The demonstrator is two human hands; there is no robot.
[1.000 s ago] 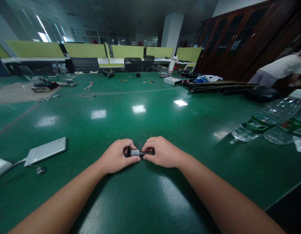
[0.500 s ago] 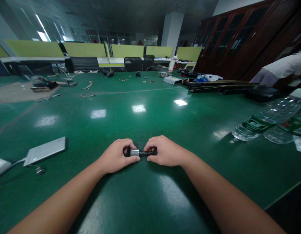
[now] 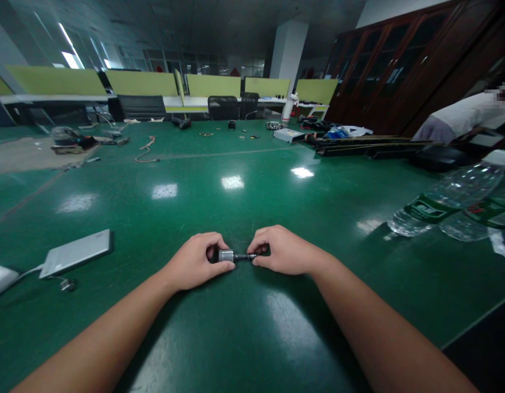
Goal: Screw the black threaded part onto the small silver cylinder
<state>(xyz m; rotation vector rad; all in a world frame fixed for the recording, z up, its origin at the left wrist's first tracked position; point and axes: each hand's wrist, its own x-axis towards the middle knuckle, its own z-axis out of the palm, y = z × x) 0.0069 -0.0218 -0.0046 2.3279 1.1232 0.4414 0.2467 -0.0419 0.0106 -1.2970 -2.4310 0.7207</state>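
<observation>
My left hand (image 3: 197,262) is closed around a short silver metal cylinder (image 3: 226,256), thumb in front and fingers behind. A thin dark rod (image 3: 241,257) sticks out of the cylinder toward the right, roughly level. Its far end lies in the pinch of my right hand (image 3: 283,251), between thumb and fingertips. Both hands are low over the green tabletop (image 3: 220,213). The fingers partly hide the cylinder's left end and the rod's tip, and I cannot make out the exact kind of part.
Left of my hands lies a flat silver box (image 3: 76,254) with a cable, beside a small metal piece (image 3: 67,284). Clear plastic bottles (image 3: 426,210) lean at the right. Farther back are a cord (image 3: 146,150), dark long strips (image 3: 359,144) and a bending person in white (image 3: 461,117).
My right hand has shifted slightly right along the rod to its end, baring more of it. My left hand and the cylinder have stayed put. The person at the right has leaned farther left.
</observation>
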